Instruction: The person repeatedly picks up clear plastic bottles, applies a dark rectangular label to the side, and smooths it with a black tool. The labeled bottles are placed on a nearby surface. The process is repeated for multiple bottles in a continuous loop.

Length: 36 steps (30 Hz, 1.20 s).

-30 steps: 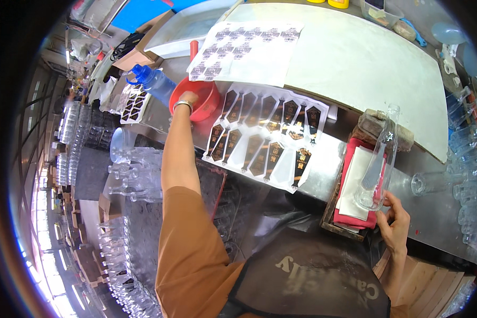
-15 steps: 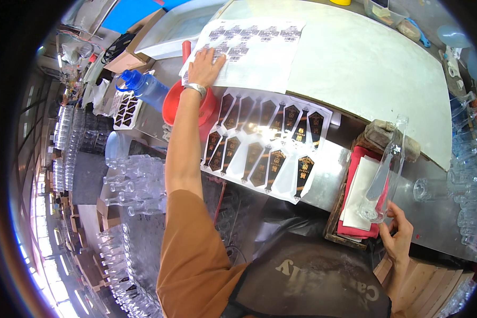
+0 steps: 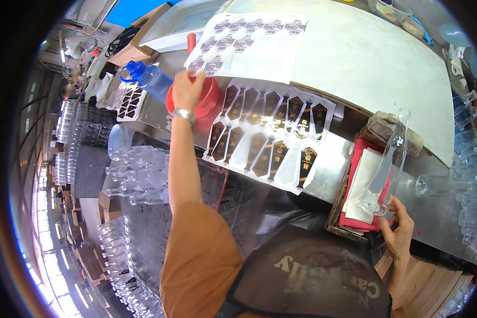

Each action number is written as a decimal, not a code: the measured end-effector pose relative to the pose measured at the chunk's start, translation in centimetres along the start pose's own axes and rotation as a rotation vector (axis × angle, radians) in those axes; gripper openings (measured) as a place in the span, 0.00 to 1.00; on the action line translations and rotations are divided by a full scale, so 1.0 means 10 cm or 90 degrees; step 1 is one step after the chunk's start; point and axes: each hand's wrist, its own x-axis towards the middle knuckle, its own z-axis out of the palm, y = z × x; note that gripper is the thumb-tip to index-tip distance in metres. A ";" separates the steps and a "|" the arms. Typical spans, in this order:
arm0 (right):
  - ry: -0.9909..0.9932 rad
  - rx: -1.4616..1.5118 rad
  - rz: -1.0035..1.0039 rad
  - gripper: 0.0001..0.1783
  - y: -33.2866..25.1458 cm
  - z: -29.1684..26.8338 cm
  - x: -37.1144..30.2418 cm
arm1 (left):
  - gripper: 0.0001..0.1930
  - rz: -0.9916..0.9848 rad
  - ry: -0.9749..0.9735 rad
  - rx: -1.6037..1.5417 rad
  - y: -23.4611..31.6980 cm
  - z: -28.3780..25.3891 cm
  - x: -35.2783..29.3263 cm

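Note:
A clear glass bottle (image 3: pixel 393 156) leans over a wooden box lined with red cloth (image 3: pixel 361 146) and white cloth (image 3: pixel 361 199). Within the glass shows a grey tie-shaped patch. My right hand (image 3: pixel 400 228) has its fingers bent around the bottle's base end. Over the red plastic dipper (image 3: pixel 209 100) is my left hand (image 3: pixel 187 91), its fingers bent downward and blurred, so what they touch is hard to see. Just beyond it lies a white sheet of small printed labels (image 3: pixel 259 45). A sheet of black and gold tie-shaped labels (image 3: pixel 259 132) lies right of the dipper.
A blue water bottle (image 3: pixel 156 82) stands left of the dipper. A grey folded rag (image 3: pixel 384 130) sits at the box's far end. Clear bottles (image 3: pixel 143 172) lie on the left, and others (image 3: pixel 469 196) are stacked at right. A pale board (image 3: pixel 371 58) covers the far table.
My left hand has lifted off the white label sheet and drawn back over the red dipper. My right hand stays at the bottle's base.

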 end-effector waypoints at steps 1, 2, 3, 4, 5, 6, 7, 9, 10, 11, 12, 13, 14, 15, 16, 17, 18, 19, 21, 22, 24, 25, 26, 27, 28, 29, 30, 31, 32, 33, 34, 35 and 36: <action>-0.004 -0.002 -0.012 0.33 0.00 0.00 0.00 | 0.25 0.027 -0.011 0.030 -0.21 0.01 -0.19; -0.007 -0.006 -0.022 0.33 0.01 -0.01 0.01 | 0.24 0.053 -0.024 0.056 -0.38 0.05 -0.36; -0.007 -0.014 -0.031 0.33 0.01 -0.01 0.01 | 0.24 0.027 -0.078 0.038 -0.41 0.06 -0.44; -0.004 -0.017 -0.029 0.33 0.01 -0.01 0.00 | 0.24 0.000 -0.130 0.020 -0.41 0.05 -0.52; 0.000 -0.021 -0.028 0.33 0.01 0.00 -0.01 | 0.24 -0.027 -0.183 0.002 -0.42 0.06 -0.58; 0.004 -0.025 -0.027 0.33 0.01 0.00 -0.02 | 0.24 0.006 -0.119 -0.006 -0.44 0.10 -0.62; 0.004 -0.029 -0.034 0.33 0.01 0.01 -0.02 | 0.24 0.007 -0.127 -0.011 -0.45 0.09 -0.63; 0.006 -0.039 -0.047 0.34 0.02 0.01 -0.03 | 0.24 0.010 -0.141 -0.022 -0.49 0.05 -0.62; 0.010 -0.039 -0.051 0.34 0.03 0.02 -0.04 | 0.24 0.016 -0.158 -0.026 -0.50 0.01 -0.62; 0.014 -0.039 -0.054 0.34 0.04 0.03 -0.04 | 0.24 0.023 -0.174 -0.029 -0.51 -0.04 -0.61; 0.019 -0.039 -0.056 0.34 0.05 0.03 -0.05 | 0.25 0.029 -0.191 -0.032 -0.51 -0.08 -0.61; 0.019 -0.039 -0.057 0.34 0.05 0.04 -0.05 | 0.23 0.009 -0.210 -0.043 -0.48 -0.13 -0.63; 0.020 -0.038 -0.057 0.34 0.05 0.04 -0.04 | 0.22 -0.011 -0.229 -0.054 -0.43 -0.19 -0.64; 0.020 -0.038 -0.057 0.34 0.05 0.04 -0.04 | 0.21 -0.031 -0.247 -0.065 -0.40 -0.22 -0.65; 0.015 -0.036 -0.054 0.34 0.05 0.04 -0.03 | 0.19 0.011 -0.183 -0.088 -0.41 -0.21 -0.65; 0.011 -0.035 -0.052 0.34 0.05 0.02 -0.03 | 0.16 0.054 -0.119 -0.110 -0.43 -0.19 -0.65; 0.006 -0.033 -0.049 0.34 0.05 0.02 -0.02 | 0.15 0.097 -0.055 -0.131 -0.44 -0.17 -0.64; 0.006 -0.029 -0.043 0.34 0.05 0.02 -0.01 | 0.13 0.132 0.015 -0.092 -0.37 -0.13 -0.58; 0.002 -0.022 -0.032 0.34 0.05 0.01 0.00 | 0.11 0.197 0.156 -0.011 -0.14 -0.04 -0.43; 0.001 -0.025 -0.037 0.34 0.06 0.01 0.00 | 0.11 0.232 0.184 0.036 -0.06 0.03 -0.36; -0.001 -0.028 -0.048 0.34 0.08 0.02 0.01 | 0.12 0.300 0.241 0.134 0.04 0.11 -0.24; 0.004 -0.022 -0.048 0.34 0.08 0.02 0.00 | 0.11 0.294 0.221 0.116 0.03 0.16 -0.18; 0.009 -0.017 -0.047 0.35 0.07 0.04 -0.01 | 0.11 0.288 0.202 0.099 -0.02 0.22 -0.15; 0.012 -0.010 -0.046 0.36 0.06 0.06 -0.02 | 0.10 0.281 0.181 0.084 -0.07 0.25 -0.14; 0.031 0.000 -0.038 0.36 0.06 0.10 -0.04 | 0.08 0.284 0.191 0.050 -0.12 0.26 -0.13; 0.051 0.009 -0.029 0.37 0.06 0.15 -0.06 | 0.08 0.284 0.172 0.011 -0.12 0.26 -0.11; 0.071 0.017 -0.020 0.38 0.07 0.19 -0.08 | 0.07 0.284 0.153 -0.028 -0.12 0.24 -0.08; 0.078 0.009 -0.018 0.39 0.08 0.22 -0.08 | 0.07 0.281 0.135 -0.064 -0.14 0.21 -0.07; 0.086 0.002 -0.016 0.40 0.08 0.24 -0.07 | 0.07 0.222 0.142 -0.089 -0.14 0.18 -0.05; 0.095 -0.005 -0.012 0.41 0.08 0.25 -0.06 | 0.08 0.165 0.148 -0.114 -0.14 0.15 -0.04; 0.094 -0.012 -0.036 0.41 0.08 0.26 -0.04 | 0.08 0.109 0.151 -0.138 -0.13 0.12 -0.02; 0.095 -0.024 -0.055 0.41 0.08 0.25 -0.04 | 0.09 0.054 0.150 -0.167 -0.08 0.11 -0.01; 0.097 -0.034 -0.073 0.41 0.08 0.25 -0.02 | 0.10 0.040 0.140 -0.212 -0.05 0.03 0.01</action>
